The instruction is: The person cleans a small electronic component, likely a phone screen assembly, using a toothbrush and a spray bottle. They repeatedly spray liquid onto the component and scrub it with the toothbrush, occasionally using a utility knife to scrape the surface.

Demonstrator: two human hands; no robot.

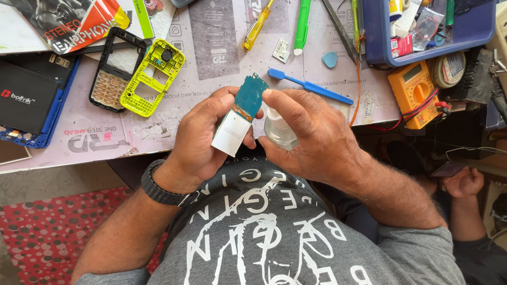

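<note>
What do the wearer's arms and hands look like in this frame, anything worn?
Both hands are bare, no gloves or rings visible. The left hand has a dark, chunky watch band on its wrist. The right hand has nothing on its wrist. Both forearms are hairy and uncovered; grey short sleeves of a T-shirt with white print end above the elbows.

Bright, even daylight; sharp frame, slight wide-angle bend at edges.

Light falls from above and ahead, flat on the pale table mat (222, 63); shadows short and soft beside the tools. Mild sheen on the clear bottle (279, 132) and the glossy yellow phone frame (153, 76). Left hand (203, 140) and right hand (309, 140) crisp, no motion blur. Area under the table at right is dark, detail lost. Table edge bows slightly toward the corners.
</note>
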